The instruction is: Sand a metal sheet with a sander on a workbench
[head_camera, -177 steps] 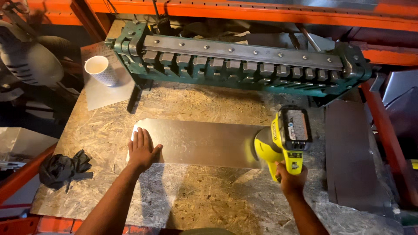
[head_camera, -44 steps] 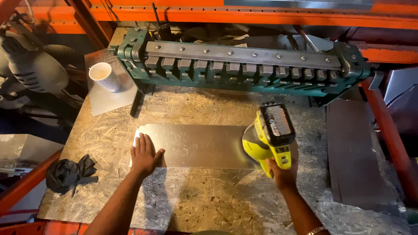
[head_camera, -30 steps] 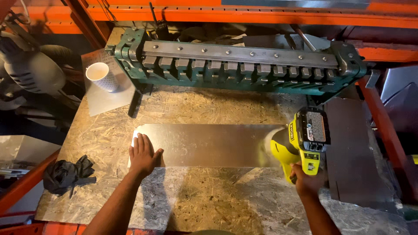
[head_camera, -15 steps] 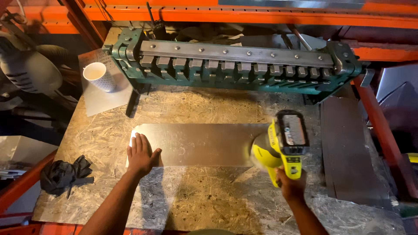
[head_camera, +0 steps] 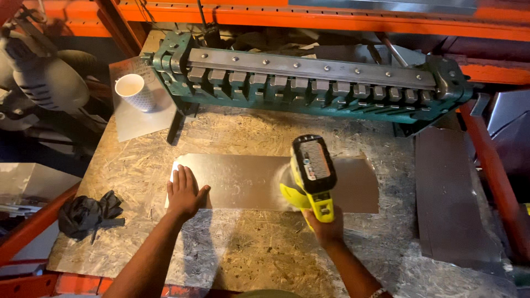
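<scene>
- Rough chipboard forms the workbench, with orange shelf beams running above and along its sides.
- At the back of the bench stands a long green metal bending machine with a row of blocks along its front.
- A flat rectangular metal sheet lies on the chipboard, just in front of the machine.
- The left hand lies flat and spread, palm down, on the left end of the sheet, gripping nothing.
- The right hand is clenched around the handle of a yellow and black power tool.
- The tool's head rests on the sheet, right of its middle, with its top face turned up to the camera.
- A white paper cup stands on a smaller grey sheet at the bench's back left corner.
- A crumpled black glove lies at the left edge of the bench.
- A dark grey metal plate lies along the right side, well apart from the hands.
</scene>
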